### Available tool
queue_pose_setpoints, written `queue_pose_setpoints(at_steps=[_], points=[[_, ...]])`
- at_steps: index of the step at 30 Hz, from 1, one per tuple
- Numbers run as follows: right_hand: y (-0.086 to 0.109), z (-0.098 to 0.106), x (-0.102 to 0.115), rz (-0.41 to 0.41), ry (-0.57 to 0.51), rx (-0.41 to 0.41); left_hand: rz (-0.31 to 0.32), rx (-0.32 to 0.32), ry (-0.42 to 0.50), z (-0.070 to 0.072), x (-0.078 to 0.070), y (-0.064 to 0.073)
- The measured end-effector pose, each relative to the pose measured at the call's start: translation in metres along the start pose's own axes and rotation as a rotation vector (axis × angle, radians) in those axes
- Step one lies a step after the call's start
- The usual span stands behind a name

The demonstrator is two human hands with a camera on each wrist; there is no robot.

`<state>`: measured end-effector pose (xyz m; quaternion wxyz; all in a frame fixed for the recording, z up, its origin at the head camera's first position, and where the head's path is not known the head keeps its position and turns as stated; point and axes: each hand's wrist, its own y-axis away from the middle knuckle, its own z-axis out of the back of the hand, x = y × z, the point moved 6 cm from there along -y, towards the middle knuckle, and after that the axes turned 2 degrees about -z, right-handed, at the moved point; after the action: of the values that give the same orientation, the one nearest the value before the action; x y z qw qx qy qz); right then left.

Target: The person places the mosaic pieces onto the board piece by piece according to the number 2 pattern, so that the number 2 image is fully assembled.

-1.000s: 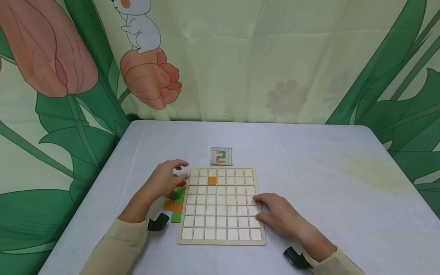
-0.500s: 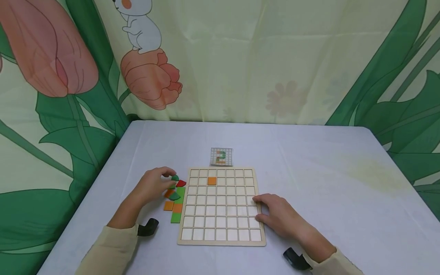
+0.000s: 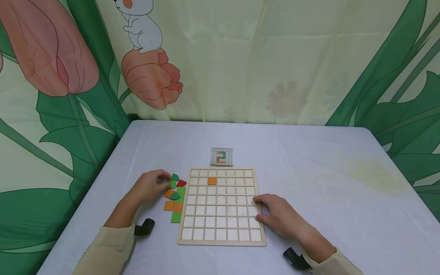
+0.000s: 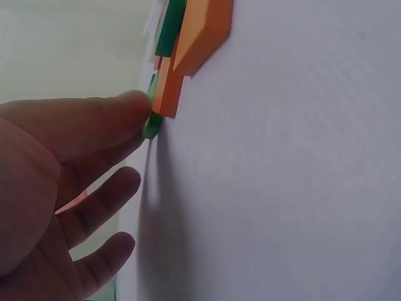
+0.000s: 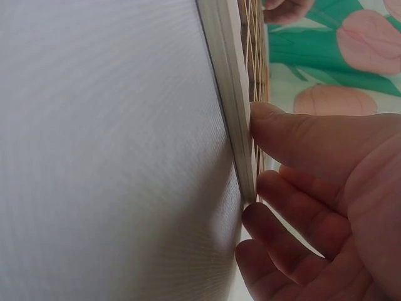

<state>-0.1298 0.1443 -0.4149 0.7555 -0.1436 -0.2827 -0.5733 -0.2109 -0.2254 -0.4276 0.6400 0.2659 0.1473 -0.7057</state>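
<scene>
My left hand (image 3: 150, 186) reaches to the loose tiles left of the wooden grid board (image 3: 221, 242). Its thumb and index finger pinch a small green square tile (image 3: 172, 184), mostly covered by the thumb in the left wrist view, where the other fingers are spread. A single orange square tile (image 3: 212, 180) lies in one cell of the board's second row. My right hand (image 3: 280, 214) rests on the board's right edge, with thumb and index fingertip apart on its surface. In the right wrist view, the thumb (image 5: 266, 119) touches the board's rim.
Beside the board's left edge lie a dark green rounded tile (image 3: 175, 177), a red tile (image 3: 180, 183), and several orange and green pieces, some overlapping. Behind the board lies a small pattern card (image 3: 221, 157). White cloth covers the table (image 3: 319, 168); a printed curtain (image 3: 240, 61) hangs behind.
My left hand has moved from the board's upper left corner back leftward to the loose tiles, reaching the green square one. The right hand and board stay put.
</scene>
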Motion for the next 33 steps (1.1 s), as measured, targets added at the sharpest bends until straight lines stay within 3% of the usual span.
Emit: queue_pose_setpoints(at_steps=[33], points=[[0.0009,0.0009,0.0017,-0.002,0.011,0.008,-0.01,0.015,-0.004,-0.0001,0.0015,0.0004]])
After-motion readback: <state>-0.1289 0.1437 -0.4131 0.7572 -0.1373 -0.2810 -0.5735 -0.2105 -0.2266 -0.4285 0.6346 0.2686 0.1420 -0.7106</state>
